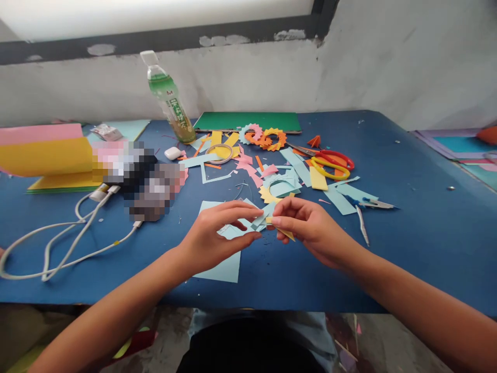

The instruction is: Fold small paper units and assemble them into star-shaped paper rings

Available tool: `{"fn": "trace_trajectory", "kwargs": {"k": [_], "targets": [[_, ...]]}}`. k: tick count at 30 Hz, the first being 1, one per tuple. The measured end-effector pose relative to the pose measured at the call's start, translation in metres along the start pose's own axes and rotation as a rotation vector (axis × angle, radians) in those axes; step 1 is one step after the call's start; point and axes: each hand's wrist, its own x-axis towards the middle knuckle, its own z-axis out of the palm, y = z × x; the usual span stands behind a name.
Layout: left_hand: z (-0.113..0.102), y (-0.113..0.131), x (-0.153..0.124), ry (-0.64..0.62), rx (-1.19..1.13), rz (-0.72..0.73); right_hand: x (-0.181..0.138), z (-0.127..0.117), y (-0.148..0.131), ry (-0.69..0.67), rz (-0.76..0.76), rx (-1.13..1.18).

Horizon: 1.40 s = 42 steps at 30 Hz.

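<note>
Right hand [305, 223] pinching yellow paper piece [288, 234]. From there: left hand [217, 228] at 9 o'clock, bottle [171, 101] at 11.

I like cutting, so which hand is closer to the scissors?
Right. The right hand is on the near side of the scissors; the left hand is farther away, leftward.

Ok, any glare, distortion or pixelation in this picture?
Head view, top: the bright panel is washed out white; head view, left: the bottle leans, perhaps from lens distortion, and blocky pixelation hides what the white cables plug into; head view, centre: the left hand and right hand look fairly clear.
</note>
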Motion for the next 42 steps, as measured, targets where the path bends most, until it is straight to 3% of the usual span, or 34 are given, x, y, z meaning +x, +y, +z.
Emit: {"fn": "trace_trajectory", "kwargs": {"k": [7, 13, 21, 24, 26, 30, 33, 36, 42], "targets": [[-0.001, 0.002, 0.000, -0.022, -0.050, -0.040, -0.001, 0.000, -0.003, -0.020, 0.089, 0.047], [-0.001, 0.006, 0.003, -0.016, -0.105, -0.160, -0.002, 0.000, -0.002, -0.049, -0.015, -0.063], [0.001, -0.002, 0.004, -0.055, -0.452, -0.427, -0.003, 0.000, 0.001, -0.024, -0.107, -0.230], [0.003, -0.004, 0.004, -0.049, -0.437, -0.447, -0.005, -0.001, 0.004, 0.032, -0.232, -0.398], [0.003, -0.003, 0.003, -0.004, -0.277, -0.312, -0.005, -0.003, 0.006, 0.078, -0.438, -0.609], [-0.002, 0.001, 0.001, 0.133, 0.264, 0.329, -0.007, -0.008, 0.008, 0.000, -1.113, -1.030], [-0.006, 0.003, -0.002, 0.189, 0.442, 0.627, -0.010, -0.009, 0.004, -0.035, -1.390, -1.170], [-0.009, 0.002, -0.006, 0.194, 0.483, 0.733, -0.014, -0.007, 0.000, -0.038, -1.493, -1.189], [-0.010, 0.005, -0.011, 0.183, 0.519, 0.730, -0.015, -0.005, 0.000, -0.012, -1.581, -1.175]]}}
